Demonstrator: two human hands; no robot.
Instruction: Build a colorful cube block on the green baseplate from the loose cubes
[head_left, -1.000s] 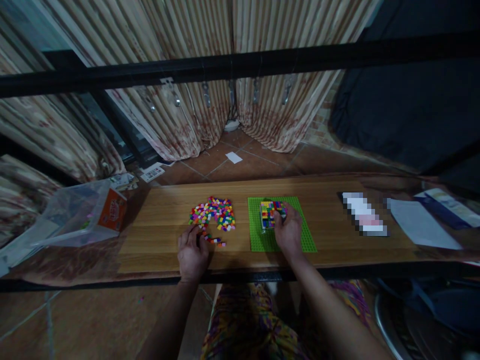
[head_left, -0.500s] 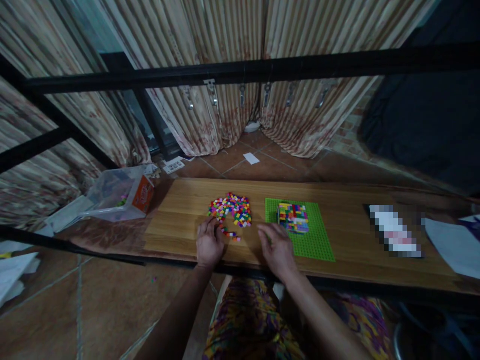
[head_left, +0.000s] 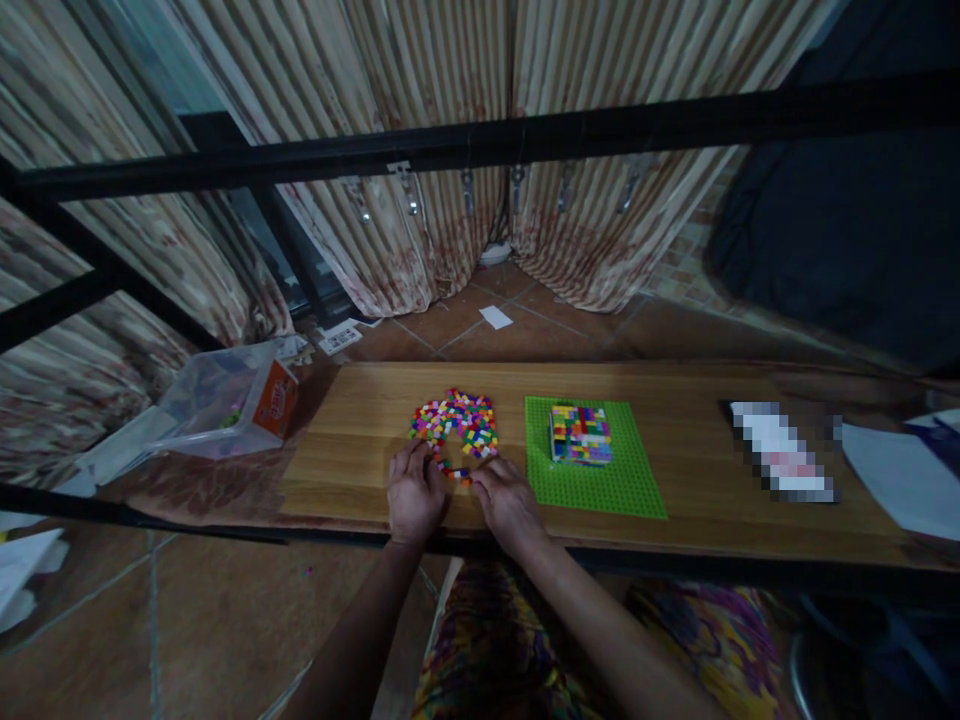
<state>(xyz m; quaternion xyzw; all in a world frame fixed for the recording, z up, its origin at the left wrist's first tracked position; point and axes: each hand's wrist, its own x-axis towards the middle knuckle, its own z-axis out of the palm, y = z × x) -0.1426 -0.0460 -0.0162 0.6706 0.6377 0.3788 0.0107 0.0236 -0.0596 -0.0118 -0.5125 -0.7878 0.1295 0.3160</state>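
A loose pile of small coloured toy bricks (head_left: pixel 480 436) lies on the wooden table, with a short row of bricks (head_left: pixel 454 472) trailing from its near side. My left hand (head_left: pixel 415 496) rests at the pile's near left edge, fingers curled and close together; whatever is under them is hidden. My right hand (head_left: pixel 511 506) is at the right end of the short row, thumb and forefinger closed by an orange brick; I cannot make out what they grip. Right of it, a multicoloured block built of bricks (head_left: pixel 581 436) stands on a green baseplate (head_left: pixel 637 492).
A clear plastic box (head_left: pixel 217 395) with an orange label stands left of the wooden tabletop (head_left: pixel 330 440). A blurred-out flat object (head_left: pixel 780 455) and white paper (head_left: pixel 892 475) lie to the right. A black metal bar (head_left: pixel 450 145) with hanging clips crosses above the table.
My right hand has moved left, from beside the green baseplate to the short row of bricks. My left hand stays at the pile. The view has shifted slightly.
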